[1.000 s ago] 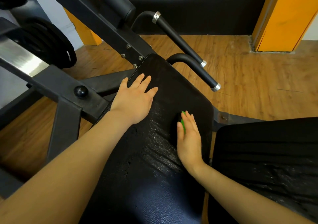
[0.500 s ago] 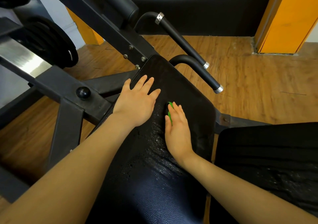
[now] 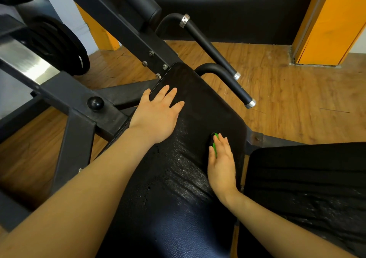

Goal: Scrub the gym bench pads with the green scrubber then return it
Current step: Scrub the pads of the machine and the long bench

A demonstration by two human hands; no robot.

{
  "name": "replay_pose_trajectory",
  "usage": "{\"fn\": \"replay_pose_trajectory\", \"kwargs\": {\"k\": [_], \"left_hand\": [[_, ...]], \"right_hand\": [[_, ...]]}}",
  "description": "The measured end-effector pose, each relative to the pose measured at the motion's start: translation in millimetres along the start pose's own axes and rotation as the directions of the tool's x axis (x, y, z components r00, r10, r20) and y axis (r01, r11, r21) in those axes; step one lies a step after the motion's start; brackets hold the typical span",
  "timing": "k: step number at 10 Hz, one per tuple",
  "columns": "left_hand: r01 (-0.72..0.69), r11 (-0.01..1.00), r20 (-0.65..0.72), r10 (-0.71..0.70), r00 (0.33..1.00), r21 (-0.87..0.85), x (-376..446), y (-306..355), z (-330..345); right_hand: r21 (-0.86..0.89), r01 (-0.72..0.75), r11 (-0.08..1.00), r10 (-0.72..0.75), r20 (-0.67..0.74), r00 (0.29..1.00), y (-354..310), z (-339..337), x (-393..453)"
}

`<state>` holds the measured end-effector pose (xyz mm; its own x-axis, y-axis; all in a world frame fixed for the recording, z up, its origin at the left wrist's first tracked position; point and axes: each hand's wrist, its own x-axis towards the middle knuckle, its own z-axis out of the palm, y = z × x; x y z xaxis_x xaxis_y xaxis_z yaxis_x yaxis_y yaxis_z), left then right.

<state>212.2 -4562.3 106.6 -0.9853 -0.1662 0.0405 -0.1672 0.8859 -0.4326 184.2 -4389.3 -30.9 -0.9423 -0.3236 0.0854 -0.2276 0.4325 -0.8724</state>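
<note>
Now the long bench pad [image 3: 200, 107] is the landmark, with a second pad [image 3: 307, 178] just beside its right edge. Half a second ago the right hand [image 3: 221, 162] worked at the pad's centre, close to the left hand; it has since swept back to the pad's right edge, so the scrubbing stroke is mid-cycle and, I judge, the task is far from the return step. A wet, streaky sheen covers the pad's middle; its far end looks dry. The left hand [image 3: 158, 117] lies flat on the pad's left side, fingers slightly spread, bracing and holding nothing. The right hand's fingers lie close together, pressing the green scrubber [image 3: 215, 144] onto the pad; only a green sliver shows. No brand, label or writing is readable anywhere.
</note>
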Motion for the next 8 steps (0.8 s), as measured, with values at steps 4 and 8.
{"fn": "replay_pose_trajectory", "kwargs": {"k": [4,8], "left_hand": [[0.003,1.0,-0.003,-0.003,1.0,0.005,-0.5,0.9,-0.6],[-0.004,1.0,-0.004,0.004,1.0,0.008,-0.3,0.3,0.5]], "right_hand": [[-0.001,0.178,0.984,-0.178,0.007,0.984,-55.6,18.1,19.4],[0.002,-0.081,0.997,0.081,-0.047,0.996,32.0,-9.3,-3.2]]}}
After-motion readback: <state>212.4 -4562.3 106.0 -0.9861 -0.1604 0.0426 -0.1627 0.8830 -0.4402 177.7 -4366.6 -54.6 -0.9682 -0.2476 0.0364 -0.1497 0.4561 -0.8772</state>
